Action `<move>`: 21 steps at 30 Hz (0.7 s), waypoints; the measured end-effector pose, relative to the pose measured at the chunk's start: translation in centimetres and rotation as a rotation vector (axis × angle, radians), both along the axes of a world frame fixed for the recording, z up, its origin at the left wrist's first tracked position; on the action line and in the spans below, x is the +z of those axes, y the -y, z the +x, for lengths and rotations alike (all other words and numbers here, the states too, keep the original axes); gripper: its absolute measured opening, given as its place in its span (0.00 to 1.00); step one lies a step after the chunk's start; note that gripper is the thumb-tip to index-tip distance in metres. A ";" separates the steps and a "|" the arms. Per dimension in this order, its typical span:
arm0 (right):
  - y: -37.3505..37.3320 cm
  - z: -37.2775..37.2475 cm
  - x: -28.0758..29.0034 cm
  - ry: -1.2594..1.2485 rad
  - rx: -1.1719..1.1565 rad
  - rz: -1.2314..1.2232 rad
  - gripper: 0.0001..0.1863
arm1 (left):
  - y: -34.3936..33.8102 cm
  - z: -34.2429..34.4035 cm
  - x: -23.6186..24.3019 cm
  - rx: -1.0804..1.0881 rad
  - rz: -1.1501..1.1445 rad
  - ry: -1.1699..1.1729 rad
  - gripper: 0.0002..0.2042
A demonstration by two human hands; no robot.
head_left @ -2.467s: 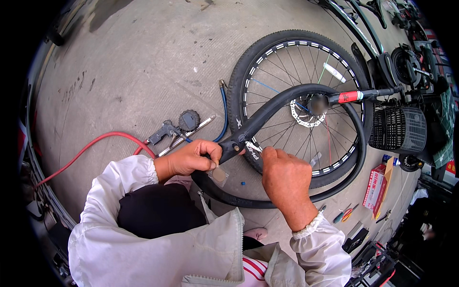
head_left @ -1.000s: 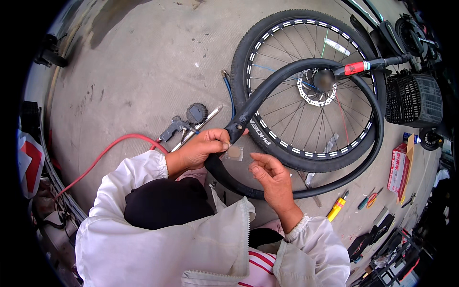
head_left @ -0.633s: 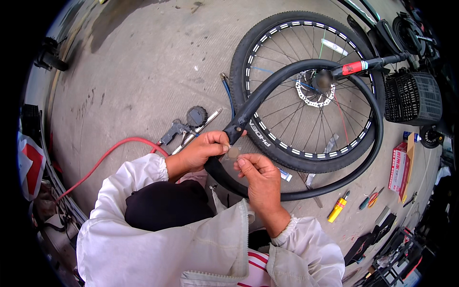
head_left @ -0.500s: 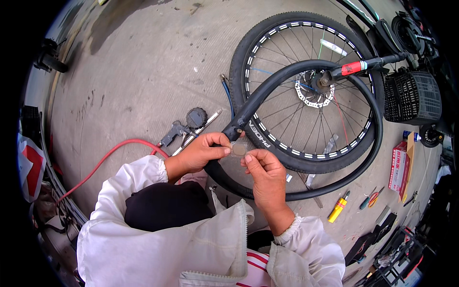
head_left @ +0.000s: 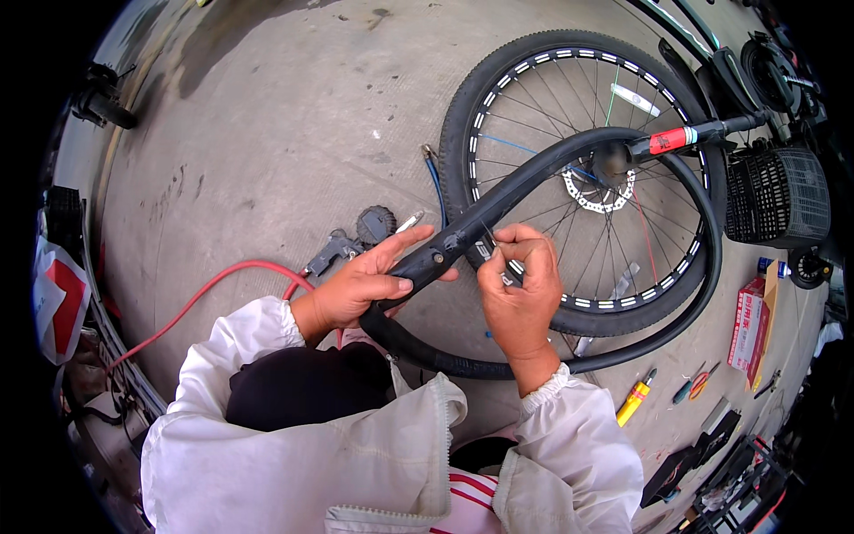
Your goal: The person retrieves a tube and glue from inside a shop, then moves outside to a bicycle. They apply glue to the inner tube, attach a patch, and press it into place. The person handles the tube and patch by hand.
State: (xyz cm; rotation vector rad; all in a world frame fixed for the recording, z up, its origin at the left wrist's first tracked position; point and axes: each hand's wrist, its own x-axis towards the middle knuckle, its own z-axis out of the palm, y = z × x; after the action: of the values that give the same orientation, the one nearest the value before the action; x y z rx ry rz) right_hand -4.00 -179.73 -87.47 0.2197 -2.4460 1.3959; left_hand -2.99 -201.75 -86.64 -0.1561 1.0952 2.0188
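A black inner tube [head_left: 534,167] loops over the bicycle wheel [head_left: 636,307] and bends back toward me. My left hand [head_left: 360,283] holds it from the near left, thumb on top and fingers reaching beneath and past it. Between my hands, a small round fitting [head_left: 438,258] and a scuffed spot show on the tube's upper face. My right hand [head_left: 525,289] is closed in a pinch just right of the tube. A thin dark edge shows at its fingertips, too small to name.
A red hose [head_left: 191,298] curves to a grey air tool [head_left: 334,254] left of the tube. On the right lie a yellow-handled screwdriver [head_left: 634,400], orange-handled pliers [head_left: 700,383] and a red-white box [head_left: 752,325]. Behind them stands a black basket [head_left: 776,196].
Both hands held a small clear square with a round patch in it. They have parted: my left hand now grips the tube, and my right hand has moved right and up.
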 end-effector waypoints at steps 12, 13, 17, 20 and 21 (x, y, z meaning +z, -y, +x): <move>0.8 1.1 -0.1 -0.252 0.304 0.189 0.15 | 0.5 -0.2 -0.1 -0.131 0.057 0.083 0.32; 0.7 0.9 0.0 -0.233 0.305 0.199 0.15 | 0.5 -0.2 -0.2 -0.152 0.037 0.070 0.32; 0.0 0.1 0.2 -0.178 0.328 0.194 0.15 | 0.3 -0.1 -0.5 -0.155 0.014 0.004 0.32; -0.1 0.1 0.8 -0.098 0.362 0.135 0.14 | 0.3 0.0 -0.7 -0.176 0.012 -0.007 0.33; -0.3 0.0 0.9 -0.029 0.319 0.101 0.13 | 0.3 -0.1 -0.6 -0.178 0.016 -0.010 0.33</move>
State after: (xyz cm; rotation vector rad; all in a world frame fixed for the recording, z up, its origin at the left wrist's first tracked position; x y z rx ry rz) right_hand -4.01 -179.47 -86.60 0.6744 -2.5418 1.3776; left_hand -3.12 -202.03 -87.24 -0.0383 1.0601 1.8704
